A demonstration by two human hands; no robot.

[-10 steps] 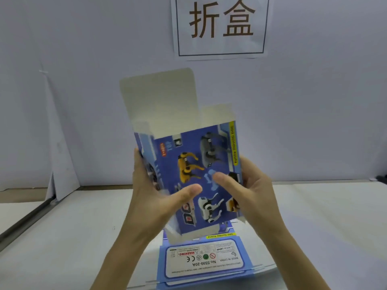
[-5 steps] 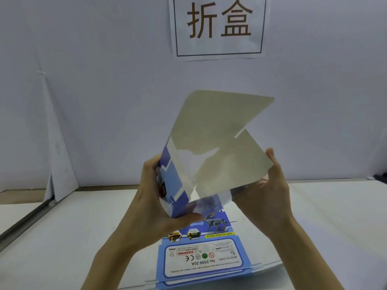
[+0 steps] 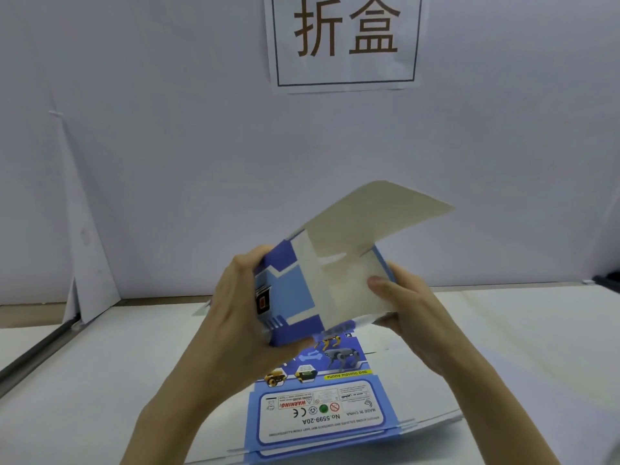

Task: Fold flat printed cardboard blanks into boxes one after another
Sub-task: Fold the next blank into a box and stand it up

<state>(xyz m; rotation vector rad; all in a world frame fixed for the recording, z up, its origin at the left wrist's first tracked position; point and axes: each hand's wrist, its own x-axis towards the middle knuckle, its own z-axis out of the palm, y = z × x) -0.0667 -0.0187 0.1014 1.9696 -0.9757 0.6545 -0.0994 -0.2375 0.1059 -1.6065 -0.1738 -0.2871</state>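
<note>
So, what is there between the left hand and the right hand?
The half-folded box, in the head view: the left hand grips its blue side, the right hand pinches a pale flap.

A pale white table (image 3: pixel 100 380) runs back to the wall, with a thin brown strip (image 3: pixel 161 301) along its far edge and a grey metal rail (image 3: pixel 33 359) slanting along its left side. A stack of flat blanks (image 3: pixel 322 414) lies on it near the front middle. The top one is blue, printed with toy dogs and a white label panel reading upside down. Pale edges of the lower blanks (image 3: pixel 436 421) fan out to the right. A dark object (image 3: pixel 608 283) sits at the far right, too cropped to identify
</note>
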